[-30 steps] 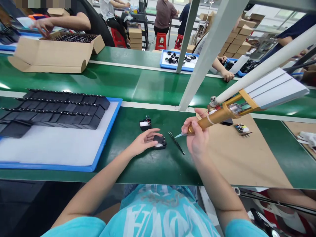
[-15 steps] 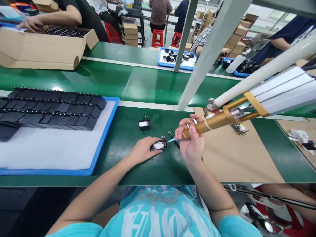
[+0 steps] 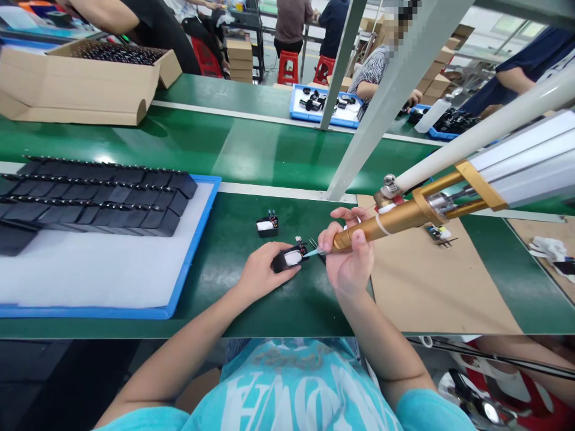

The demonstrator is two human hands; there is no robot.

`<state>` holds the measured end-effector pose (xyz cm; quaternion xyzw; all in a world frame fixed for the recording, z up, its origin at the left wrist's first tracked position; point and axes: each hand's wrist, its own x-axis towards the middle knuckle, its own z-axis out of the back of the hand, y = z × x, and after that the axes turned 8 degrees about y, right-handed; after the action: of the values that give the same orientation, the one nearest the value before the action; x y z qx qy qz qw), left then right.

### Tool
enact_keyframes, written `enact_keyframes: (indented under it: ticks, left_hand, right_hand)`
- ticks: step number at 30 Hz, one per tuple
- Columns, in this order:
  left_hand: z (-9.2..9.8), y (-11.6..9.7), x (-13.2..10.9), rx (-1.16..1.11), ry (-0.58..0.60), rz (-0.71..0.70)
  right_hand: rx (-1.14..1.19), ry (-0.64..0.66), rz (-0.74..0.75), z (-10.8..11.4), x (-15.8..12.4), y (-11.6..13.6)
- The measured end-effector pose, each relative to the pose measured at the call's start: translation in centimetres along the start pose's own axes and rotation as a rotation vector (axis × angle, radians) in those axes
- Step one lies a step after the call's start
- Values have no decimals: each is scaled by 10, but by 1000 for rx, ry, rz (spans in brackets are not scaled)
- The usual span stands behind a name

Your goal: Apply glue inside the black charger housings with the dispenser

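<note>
My left hand [image 3: 260, 272] grips a small black housing with a white insert [image 3: 290, 258], tilted up just above the green bench. My right hand [image 3: 348, 254] is wrapped round the gold barrel of a dispensing tool [image 3: 395, 218]; its pale blue tip [image 3: 311, 253] touches the housing's right end. The tool hangs from a white tube and a grey bracket running off to the upper right. A second black housing [image 3: 267, 225] stands on the bench just behind. Black tweezers [image 3: 314, 245] lie partly hidden behind the tip.
A blue-rimmed white tray [image 3: 197, 239] with rows of black parts lies at my left. Brown card sheet [image 3: 440, 281] covers the bench at right, with a small wired part [image 3: 442, 233]. A slanted grey post [image 3: 381, 102] rises ahead. Other people work beyond the green conveyor; an open carton [image 3: 81, 84] sits far left.
My left hand closed on the black housing and lifted and tilted it off the bench. The tool tip moved left from above the tweezers onto the housing.
</note>
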<state>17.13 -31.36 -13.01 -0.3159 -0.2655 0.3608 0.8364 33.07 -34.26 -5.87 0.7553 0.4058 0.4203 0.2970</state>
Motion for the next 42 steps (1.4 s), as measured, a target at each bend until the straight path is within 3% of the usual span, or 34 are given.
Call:
enact_keyframes:
  ticks: [11, 20, 30, 36, 42]
  left_hand:
    - [3, -3, 0, -13, 1, 20]
    - [-1, 1, 1, -61, 38, 197]
    - [-10, -2, 1, -171, 30, 73]
    - [-11, -9, 1, -216, -66, -66]
    - [-12, -5, 0, -200, -78, -62]
  right_hand:
    - [-11, 24, 23, -1, 1, -1]
    - [-22, 13, -2, -7, 4, -2]
    - [-22, 43, -16, -20, 4, -6]
    - [80, 90, 10, -23, 2, -5]
    - [28, 77, 7, -22, 3, -5]
